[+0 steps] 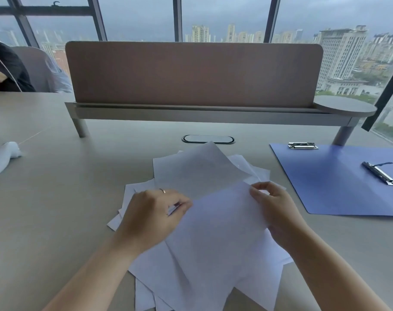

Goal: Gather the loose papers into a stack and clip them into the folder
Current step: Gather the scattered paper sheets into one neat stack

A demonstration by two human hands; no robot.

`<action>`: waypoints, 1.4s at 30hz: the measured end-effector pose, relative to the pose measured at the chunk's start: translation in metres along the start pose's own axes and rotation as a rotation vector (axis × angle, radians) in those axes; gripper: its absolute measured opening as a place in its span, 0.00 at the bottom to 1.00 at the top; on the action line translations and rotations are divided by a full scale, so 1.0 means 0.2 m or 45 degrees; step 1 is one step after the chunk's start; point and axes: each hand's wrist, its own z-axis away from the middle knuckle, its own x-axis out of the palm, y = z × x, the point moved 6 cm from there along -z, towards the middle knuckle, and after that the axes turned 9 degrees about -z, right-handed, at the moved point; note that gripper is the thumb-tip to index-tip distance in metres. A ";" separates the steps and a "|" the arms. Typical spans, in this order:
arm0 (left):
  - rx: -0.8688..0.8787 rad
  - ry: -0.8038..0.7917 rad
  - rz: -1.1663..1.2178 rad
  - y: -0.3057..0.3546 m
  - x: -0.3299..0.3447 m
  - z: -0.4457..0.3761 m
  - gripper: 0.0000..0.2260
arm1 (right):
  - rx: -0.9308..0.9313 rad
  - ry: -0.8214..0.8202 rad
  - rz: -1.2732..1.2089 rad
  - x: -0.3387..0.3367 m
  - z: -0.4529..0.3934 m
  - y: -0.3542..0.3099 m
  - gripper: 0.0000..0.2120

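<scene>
Several loose white papers (197, 171) lie in an untidy pile on the desk in front of me. One sheet (220, 223) is lifted above the pile. My left hand (153, 214) pinches its left edge and my right hand (271, 207) pinches its upper right corner. An open blue folder (339, 187) lies flat to the right, apart from the pile. It carries a metal clip (303, 145) at its top edge and a second long clip (379, 173) nearer its middle.
A brown divider screen (193, 72) on a raised shelf crosses the back of the desk (56, 198). A cable port (207, 139) sits just beyond the papers. Something white (2, 156) lies at the far left. A person in dark clothing (5, 68) sits behind it.
</scene>
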 end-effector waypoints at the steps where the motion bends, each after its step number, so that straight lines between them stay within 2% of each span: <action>1: 0.040 -0.065 0.038 0.02 0.02 0.01 0.06 | 0.038 -0.039 -0.020 0.01 0.01 0.01 0.07; 3: 0.086 -0.226 0.112 0.06 0.07 0.02 0.06 | 0.112 -0.127 -0.036 0.04 0.03 0.02 0.13; 6: 0.112 -0.377 0.162 0.10 0.10 0.04 0.07 | 0.181 -0.219 -0.065 0.04 0.06 0.00 0.11; 9: 0.155 -0.461 0.169 0.15 0.09 0.06 0.11 | 0.288 -0.288 -0.077 0.02 0.04 0.01 0.22; 10: 0.164 -0.489 0.188 0.16 0.09 0.06 0.13 | 0.310 -0.304 -0.033 0.02 0.04 0.01 0.23; 14: 0.132 -0.591 0.253 0.18 0.10 0.07 0.19 | 0.254 -0.438 0.232 0.01 0.04 0.04 0.10; 15: 0.091 -0.572 0.253 0.16 0.10 0.07 0.20 | 0.213 -0.473 0.304 0.01 0.04 0.04 0.09; 18: -0.186 -0.314 0.228 0.04 0.08 0.03 0.19 | 0.092 -0.482 0.280 0.02 0.03 0.02 0.12; 20: -0.470 -0.061 0.224 -0.07 0.04 0.00 0.17 | 0.014 -0.432 0.154 0.01 0.02 -0.01 0.13; 22: -0.812 0.093 0.281 -0.17 0.00 0.01 0.22 | -0.022 -0.387 -0.003 0.00 0.00 -0.03 0.12; 24: -1.118 0.088 0.462 -0.25 -0.01 0.03 0.27 | -0.028 -0.356 -0.143 -0.01 -0.02 -0.03 0.11; 25: -1.214 0.060 0.616 -0.27 0.00 0.03 0.26 | -0.032 -0.360 -0.182 0.00 -0.01 -0.03 0.11; 28: -1.406 -0.051 1.201 -0.27 0.09 0.05 0.15 | -0.050 -0.437 -0.172 0.03 0.01 -0.03 0.12; 29: -1.443 -0.079 1.311 -0.26 0.11 0.06 0.13 | -0.058 -0.463 -0.149 0.04 0.02 -0.03 0.12; 32: -1.498 -0.049 1.341 -0.28 0.12 0.07 0.11 | -0.097 -0.439 -0.114 0.05 0.04 -0.04 0.11; 34: -1.542 0.035 1.378 -0.34 0.11 0.08 0.12 | -0.113 -0.310 -0.082 0.03 0.01 -0.04 0.09; 36: -1.557 0.076 1.514 -0.38 0.11 0.08 0.13 | -0.228 -0.135 0.108 -0.02 -0.03 -0.04 0.08; 38: -1.574 0.116 1.731 -0.39 0.12 0.08 0.13 | -0.391 -0.059 0.530 -0.03 -0.03 -0.06 0.11; 40: -1.604 0.190 1.907 -0.40 0.12 0.07 0.11 | -0.385 -0.091 0.965 -0.01 0.00 -0.04 0.29; 42: -1.601 0.234 1.997 -0.40 0.13 0.06 0.09 | -0.289 -0.175 1.254 0.01 0.01 0.02 0.47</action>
